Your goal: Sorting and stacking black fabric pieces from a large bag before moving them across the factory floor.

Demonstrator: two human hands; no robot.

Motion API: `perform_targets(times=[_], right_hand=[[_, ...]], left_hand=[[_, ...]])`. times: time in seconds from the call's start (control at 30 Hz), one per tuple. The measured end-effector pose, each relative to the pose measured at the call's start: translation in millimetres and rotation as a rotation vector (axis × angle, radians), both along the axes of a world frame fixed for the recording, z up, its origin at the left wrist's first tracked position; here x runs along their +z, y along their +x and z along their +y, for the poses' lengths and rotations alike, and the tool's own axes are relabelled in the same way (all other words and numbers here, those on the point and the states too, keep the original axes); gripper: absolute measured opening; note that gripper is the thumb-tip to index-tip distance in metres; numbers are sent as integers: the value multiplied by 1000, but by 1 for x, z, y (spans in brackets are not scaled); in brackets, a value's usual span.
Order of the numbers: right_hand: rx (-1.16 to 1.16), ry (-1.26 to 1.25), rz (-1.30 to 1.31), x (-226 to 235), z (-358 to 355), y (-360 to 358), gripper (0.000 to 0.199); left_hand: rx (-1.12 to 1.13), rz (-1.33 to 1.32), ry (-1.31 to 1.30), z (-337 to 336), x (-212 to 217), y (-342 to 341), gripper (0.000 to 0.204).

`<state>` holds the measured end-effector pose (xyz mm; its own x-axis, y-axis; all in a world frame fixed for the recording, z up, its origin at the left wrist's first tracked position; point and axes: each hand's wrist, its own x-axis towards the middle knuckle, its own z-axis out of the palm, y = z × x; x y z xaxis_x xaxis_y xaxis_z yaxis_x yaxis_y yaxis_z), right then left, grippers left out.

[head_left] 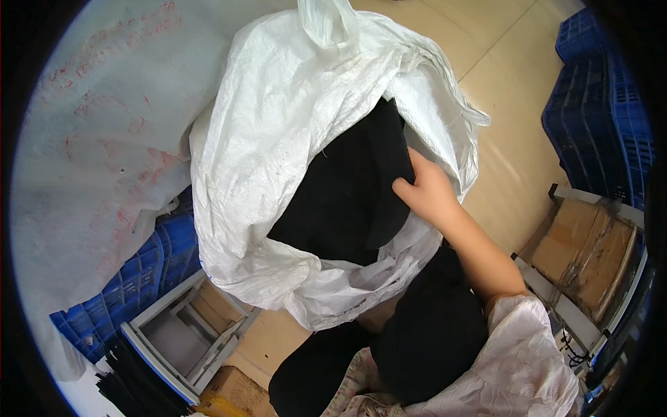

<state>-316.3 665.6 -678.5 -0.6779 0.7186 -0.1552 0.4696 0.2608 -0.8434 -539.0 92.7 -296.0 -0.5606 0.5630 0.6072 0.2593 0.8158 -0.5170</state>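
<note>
A large white woven sack [267, 125] stands in front of me with its mouth gaping. Black fabric pieces [340, 187] fill the opening. My right hand [429, 192] reaches in at the sack's right side, its thumb on top and its fingers behind the edge of a black fabric piece [392, 149]. That piece is bent up along its right edge and lies against the others. My left hand does not show anywhere in the view.
Blue plastic crates [590, 111] are stacked at the right, with more blue crates [149, 267] at the left. A grey-framed stand [184, 326] is at lower left. At right, a cardboard-padded seat [583, 250] has a metal frame. Translucent sheeting [111, 153] hangs at far left.
</note>
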Motion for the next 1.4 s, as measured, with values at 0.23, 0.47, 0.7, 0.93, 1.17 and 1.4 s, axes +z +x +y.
perform_targets(times=[0.23,0.47,0.7,0.93,1.17,1.4], right_hand=[[52,-120,52,-8,-18,-23,54],[189,-68,36,7,-31,-23,82],[90,-472,338,27,-29,-21,32],[298,-216,367,20,-52,-27,18],[350,-340,341,22,-48,-29,22],[696,-4,195,15,-43,-22,19]], left_hand=[[-652,-704,-483,123,-128,32,23],[-972,-1148,-356,275,-230,82,46],[-730,-1573,-8,380,-281,119,78],[-450,-1743,162,387,-295,120,62],[-317,-1675,138,379,-297,105,39],[-273,-1749,32,378,-292,93,37]])
